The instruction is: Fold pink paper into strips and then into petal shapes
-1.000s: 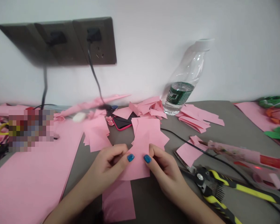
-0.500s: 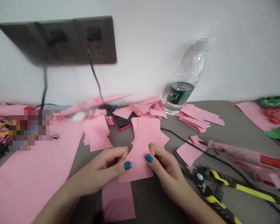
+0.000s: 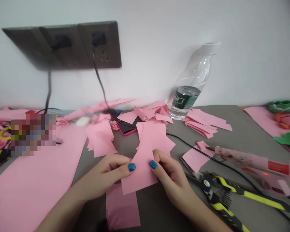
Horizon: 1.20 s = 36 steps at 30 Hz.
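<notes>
A small pink paper square (image 3: 140, 175) is pinched between both my hands just above the grey table (image 3: 157, 209). My left hand (image 3: 108, 174) grips its left edge with thumb on top, and my right hand (image 3: 170, 175) grips its right edge the same way. Both thumbnails are painted blue. A stack of pink paper squares (image 3: 154, 137) lies right behind the held piece, and another pink sheet (image 3: 122, 207) lies flat under my hands.
Yellow-handled pliers (image 3: 222, 196) and a pink glue gun (image 3: 253, 161) with its black cord lie to the right. A clear plastic bottle (image 3: 190, 87) leans on the wall. A phone (image 3: 127, 127), scattered pink scraps (image 3: 203, 122), a large pink sheet (image 3: 31, 183) and wall sockets (image 3: 67, 45) are also present.
The held pink square has tilted a little, its lower edge dropping to the left. My left hand shifted slightly right and the view rose a touch.
</notes>
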{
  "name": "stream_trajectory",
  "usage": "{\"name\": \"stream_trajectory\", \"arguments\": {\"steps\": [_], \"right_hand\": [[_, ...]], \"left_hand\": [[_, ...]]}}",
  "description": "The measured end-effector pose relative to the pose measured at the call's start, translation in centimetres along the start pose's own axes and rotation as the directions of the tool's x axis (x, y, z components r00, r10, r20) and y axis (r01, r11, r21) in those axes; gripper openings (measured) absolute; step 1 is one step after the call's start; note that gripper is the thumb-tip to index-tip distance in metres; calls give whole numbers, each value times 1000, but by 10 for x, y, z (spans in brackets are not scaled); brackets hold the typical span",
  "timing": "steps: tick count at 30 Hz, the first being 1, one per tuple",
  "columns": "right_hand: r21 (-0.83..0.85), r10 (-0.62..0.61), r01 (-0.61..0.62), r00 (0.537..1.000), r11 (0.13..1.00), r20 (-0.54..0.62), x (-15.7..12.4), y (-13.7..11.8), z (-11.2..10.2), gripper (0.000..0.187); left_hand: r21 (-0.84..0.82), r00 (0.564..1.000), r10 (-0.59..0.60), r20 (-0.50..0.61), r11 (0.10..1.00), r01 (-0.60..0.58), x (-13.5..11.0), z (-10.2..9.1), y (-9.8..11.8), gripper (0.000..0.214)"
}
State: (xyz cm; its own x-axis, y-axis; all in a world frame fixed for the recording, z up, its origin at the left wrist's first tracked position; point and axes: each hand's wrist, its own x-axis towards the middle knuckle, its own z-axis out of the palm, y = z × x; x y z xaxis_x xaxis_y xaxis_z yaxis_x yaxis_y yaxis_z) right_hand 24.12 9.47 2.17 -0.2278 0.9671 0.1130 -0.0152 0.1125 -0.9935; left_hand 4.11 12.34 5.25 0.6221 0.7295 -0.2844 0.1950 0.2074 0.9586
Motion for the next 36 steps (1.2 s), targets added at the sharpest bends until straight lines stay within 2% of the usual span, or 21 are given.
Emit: {"name": "stream_trajectory", "arguments": {"steps": [7, 13, 20, 22, 26, 29, 31, 36], "right_hand": [[35, 27, -25, 998, 999, -59, 2, 1, -2, 42], [55, 28, -24, 997, 998, -74, 1, 4, -3, 42], [27, 22, -19, 995, 999, -101, 1, 4, -2, 41], [16, 21, -20, 997, 1000, -76, 1, 2, -2, 42], [-26, 9, -7, 998, 1000, 68, 0, -2, 0, 41], [-41, -8, 15, 987, 999, 158, -2, -3, 1, 38], [-44, -3, 12, 980, 999, 201, -3, -3, 2, 36], [-60, 6, 5, 984, 998, 178, -3, -4, 2, 37]], "left_hand": [[162, 994, 78, -77, 985, -64, 0, 2, 2, 43], [134, 993, 69, -92, 989, -56, -4, 0, 3, 29], [226, 992, 88, -94, 972, -65, -5, -2, 5, 33], [216, 992, 84, -91, 974, -63, -5, -2, 6, 32], [181, 994, 94, -50, 980, -83, -3, 1, 5, 23], [224, 997, 66, -26, 973, -58, -2, 6, 3, 19], [275, 998, 36, -59, 961, -18, -3, 10, 2, 24], [335, 991, 13, -131, 942, 32, -6, 14, 4, 39]]}}
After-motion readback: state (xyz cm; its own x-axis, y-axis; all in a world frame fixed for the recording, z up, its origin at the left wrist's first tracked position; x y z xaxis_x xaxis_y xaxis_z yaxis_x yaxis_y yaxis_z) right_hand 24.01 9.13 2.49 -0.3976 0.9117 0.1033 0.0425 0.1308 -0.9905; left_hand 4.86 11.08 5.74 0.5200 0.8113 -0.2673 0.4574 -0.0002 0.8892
